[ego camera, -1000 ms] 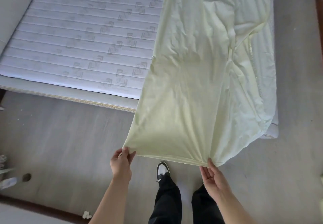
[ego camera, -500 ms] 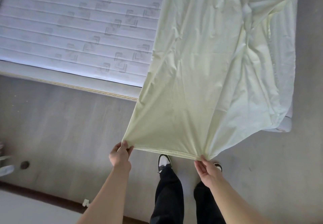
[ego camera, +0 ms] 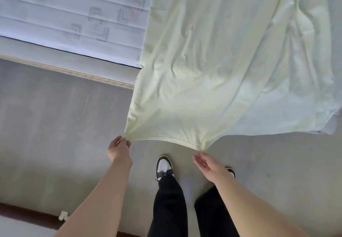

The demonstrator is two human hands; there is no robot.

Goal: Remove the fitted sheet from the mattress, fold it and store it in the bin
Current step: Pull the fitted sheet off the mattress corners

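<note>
The pale yellow-green fitted sheet (ego camera: 212,73) lies folded lengthwise on the right part of the mattress (ego camera: 74,14) and hangs off its near edge toward me. My left hand (ego camera: 118,148) pinches the sheet's near left corner. My right hand (ego camera: 207,164) holds the near right corner at its fingertips, fingers nearly straight. The hem stretches taut between both hands above the floor. The mattress's left part is bare, white and quilted with a square pattern.
The grey bed base edge (ego camera: 70,70) runs under the mattress. Grey floor (ego camera: 55,135) lies below me, with my shoes (ego camera: 164,166) and black trousers. A dark skirting board (ego camera: 27,212) and a small white object (ego camera: 63,215) sit at lower left.
I have stepped back from the bed while both hands kept their hold, drawing the sheet's near end further off the mattress edge. The view has tilted down toward my feet.
</note>
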